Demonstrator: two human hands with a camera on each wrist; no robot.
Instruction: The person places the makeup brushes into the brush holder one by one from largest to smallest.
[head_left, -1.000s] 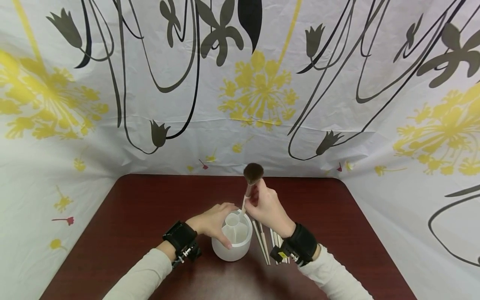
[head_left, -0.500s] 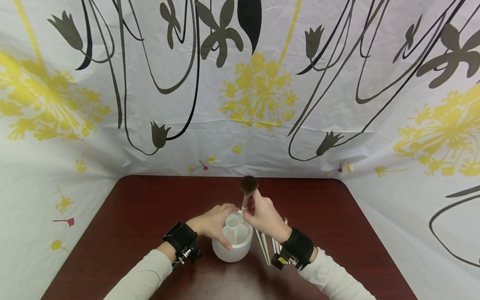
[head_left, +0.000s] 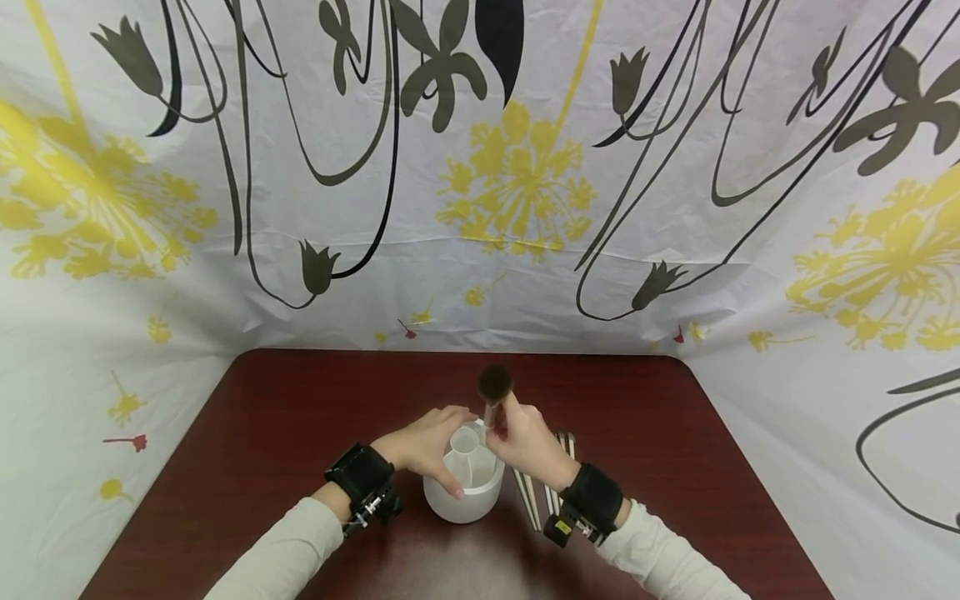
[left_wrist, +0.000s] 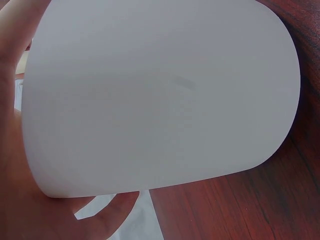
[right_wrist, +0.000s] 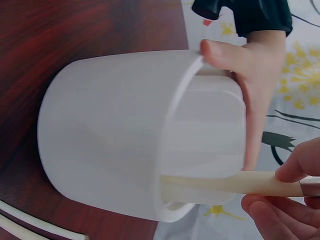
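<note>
A white round brush holder (head_left: 463, 508) with inner dividers stands upright on the table. My left hand (head_left: 426, 443) grips its rim from the left, thumb at the near side and fingers at the far side. The holder's smooth wall (left_wrist: 160, 100) fills most of the left wrist view. My right hand (head_left: 534, 447) pinches a makeup brush by the upper part of its pale handle (right_wrist: 250, 183). The dark bristles (head_left: 495, 384) point up, and the handle's lower end is inside the holder, along the right side, hidden by the wall in the right wrist view.
Several slim brushes (head_left: 527, 502) lie on the dark red table (head_left: 315, 392) right of the holder, partly hidden under the right forearm. A white cloth (head_left: 525, 283) with printed flowers hangs behind and beside the table. Both wrists carry black camera straps.
My right hand has moved down and slightly left, lowering the makeup brush's handle deeper into the holder. The left hand and the holder have stayed in place.
</note>
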